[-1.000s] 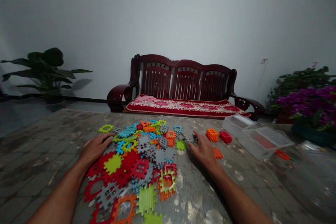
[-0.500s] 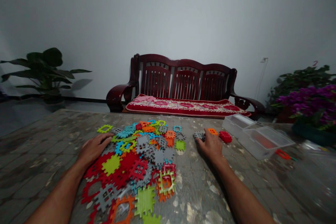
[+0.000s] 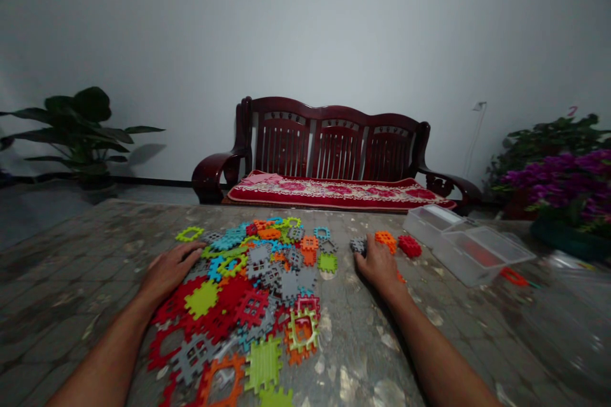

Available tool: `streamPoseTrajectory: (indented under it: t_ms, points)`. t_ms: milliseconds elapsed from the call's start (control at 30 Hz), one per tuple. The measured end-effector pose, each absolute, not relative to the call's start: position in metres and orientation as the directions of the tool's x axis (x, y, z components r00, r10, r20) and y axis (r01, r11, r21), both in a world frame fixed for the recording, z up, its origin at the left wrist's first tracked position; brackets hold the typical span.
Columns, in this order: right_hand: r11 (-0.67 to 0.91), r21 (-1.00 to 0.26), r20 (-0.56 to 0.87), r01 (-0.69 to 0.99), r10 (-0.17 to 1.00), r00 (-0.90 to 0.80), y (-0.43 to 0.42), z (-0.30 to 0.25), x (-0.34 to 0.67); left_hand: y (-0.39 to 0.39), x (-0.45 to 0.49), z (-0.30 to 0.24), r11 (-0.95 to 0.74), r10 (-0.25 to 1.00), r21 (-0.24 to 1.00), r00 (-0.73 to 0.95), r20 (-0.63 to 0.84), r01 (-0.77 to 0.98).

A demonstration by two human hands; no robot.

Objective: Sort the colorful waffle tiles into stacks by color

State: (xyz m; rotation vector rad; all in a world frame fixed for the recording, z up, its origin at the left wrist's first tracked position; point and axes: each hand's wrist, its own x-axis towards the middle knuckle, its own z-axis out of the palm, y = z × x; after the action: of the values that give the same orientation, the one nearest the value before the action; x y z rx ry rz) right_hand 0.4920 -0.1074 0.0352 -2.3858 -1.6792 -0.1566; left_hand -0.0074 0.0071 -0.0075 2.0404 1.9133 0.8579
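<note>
From where I stand, the person's left hand (image 3: 169,270) rests on the near-left edge of a heap of plastic waffle-block pieces (image 3: 252,305), its fingers (image 3: 191,255) relaxed and released, holding nothing. The heap of red, lime, grey, teal, blue and orange pieces lies on a mottled grey bench (image 3: 81,280), left of centre.

The right hand (image 3: 379,267) sits apart from the heap, its fingers (image 3: 365,255) curled down onto a small grey piece (image 3: 358,245). I cannot tell whether they are grasping it or only touching it. Just beyond them sit an orange piece (image 3: 385,241) and a red piece (image 3: 409,246).

Further right on the bench is an open clear plastic box (image 3: 470,248), with a small orange-red piece (image 3: 513,276) beside it. Past the bench stand a dark wooden settee (image 3: 334,146), a leafy potted plant (image 3: 81,133) and purple flowers (image 3: 558,181).
</note>
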Motion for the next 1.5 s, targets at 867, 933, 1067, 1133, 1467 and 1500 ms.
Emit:
streamPoseTrajectory:
  t_ms: [867,933,1067,1133,1467,1500]
  points:
    - [0.259,-0.269,0.155,0.928,0.962,-0.224,-0.138,0.046,0.406,0.003,-0.003,-0.005,-0.129,0.968,0.52,-0.006,0.25,0.845]
    - [0.248,-0.226,0.128,0.942,0.966,-0.223,-0.139,0.049,0.404,0.003,-0.003,-0.005,-0.13,0.967,0.524,-0.008,0.253,0.842]
    - [0.227,-0.224,0.113,0.948,0.972,-0.206,-0.138,0.049,0.403,0.003,-0.003,-0.005,-0.128,0.962,0.527,-0.023,0.271,0.84]
    - [0.217,-0.255,0.123,0.942,0.974,-0.19,-0.137,0.047,0.403,0.002,-0.003,-0.004,-0.125,0.964,0.526,-0.023,0.266,0.841]
    - [0.151,-0.582,0.176,0.799,0.983,-0.058,-0.135,0.034,0.404,0.003,-0.003,-0.003,-0.138,0.97,0.515,0.01,0.243,0.846]
    - [0.174,-0.583,0.2,0.794,0.978,-0.067,-0.134,0.034,0.404,0.003,-0.003,-0.003,-0.137,0.97,0.512,0.008,0.245,0.848]
